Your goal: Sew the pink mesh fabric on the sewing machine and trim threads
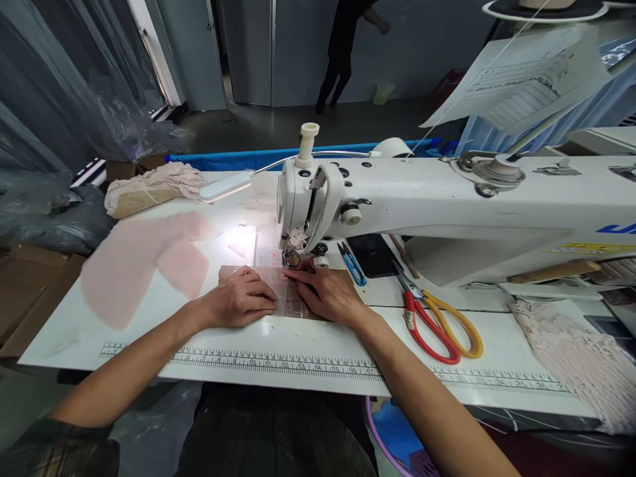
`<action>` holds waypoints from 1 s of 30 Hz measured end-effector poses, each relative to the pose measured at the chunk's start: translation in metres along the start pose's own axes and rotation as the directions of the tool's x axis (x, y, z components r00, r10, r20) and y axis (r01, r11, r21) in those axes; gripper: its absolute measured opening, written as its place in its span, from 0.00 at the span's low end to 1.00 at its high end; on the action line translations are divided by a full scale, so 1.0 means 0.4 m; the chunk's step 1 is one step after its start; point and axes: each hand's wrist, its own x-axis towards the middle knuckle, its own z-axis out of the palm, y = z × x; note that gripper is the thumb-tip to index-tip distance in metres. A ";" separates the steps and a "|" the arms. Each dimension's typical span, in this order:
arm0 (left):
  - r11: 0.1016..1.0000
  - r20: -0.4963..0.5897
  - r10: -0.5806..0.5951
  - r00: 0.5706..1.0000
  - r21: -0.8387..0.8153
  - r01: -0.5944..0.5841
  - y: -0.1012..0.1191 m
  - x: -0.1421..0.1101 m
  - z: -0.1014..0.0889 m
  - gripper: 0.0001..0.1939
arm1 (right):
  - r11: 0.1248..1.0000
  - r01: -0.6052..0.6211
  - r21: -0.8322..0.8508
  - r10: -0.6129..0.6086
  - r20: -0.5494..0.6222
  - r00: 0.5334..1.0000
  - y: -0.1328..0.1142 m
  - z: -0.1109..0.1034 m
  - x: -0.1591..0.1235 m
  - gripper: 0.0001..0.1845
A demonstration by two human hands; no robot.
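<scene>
My left hand (243, 298) lies on a thin brown piece (297, 307) with a sheer, pale strip over it, its fingers lightly bent and pressing down. On the right part of the same piece rests my right hand (328, 291), fingers stretched and apart, their tips close to the presser foot (291, 258) of a white sewing machine (397, 192). The piece lies flat under both hands, and its far edge reaches the foot. Whether the needle is in the material I cannot tell. A lamp (227, 187) lights this spot.
Pale pink fabric pieces (129, 271) and a lace bundle (154, 187) lie left. Right of my hands are blue thread snips (352, 264), a black phone (375, 256), red-and-yellow-handled scissors (437, 318) and knitted lace (571, 351). A ruler strip (268, 363) runs along the front edge. A person (342, 50) stands beyond.
</scene>
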 end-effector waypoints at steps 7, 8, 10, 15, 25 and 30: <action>0.988 0.082 0.073 0.994 0.132 -0.083 0.015 0.025 -0.024 0.09 | 0.988 0.151 0.011 -0.151 -0.005 0.989 -0.004 -0.012 -0.001 0.17; 0.987 0.116 0.094 0.989 0.120 -0.108 0.014 0.036 -0.030 0.08 | 0.988 0.157 0.002 -0.157 -0.006 0.988 -0.005 -0.014 -0.001 0.17; 0.986 0.185 0.136 0.973 0.067 -0.150 0.007 0.057 -0.040 0.07 | 0.989 0.150 -0.008 -0.150 -0.003 0.989 -0.009 -0.016 0.000 0.17; 0.990 0.198 0.115 0.973 -0.108 -0.095 -0.013 0.076 -0.043 0.07 | 0.993 0.121 -0.014 -0.121 0.023 0.992 -0.018 -0.022 0.000 0.18; 0.996 0.182 0.086 0.979 -0.014 -0.085 -0.010 0.054 -0.042 0.10 | 0.983 0.028 -0.184 -0.010 0.096 0.995 -0.022 -0.018 0.001 0.20; 0.996 0.213 0.060 0.975 0.051 -0.072 -0.011 0.056 -0.038 0.13 | 0.971 0.001 -0.240 0.026 0.110 0.994 -0.032 -0.017 0.005 0.20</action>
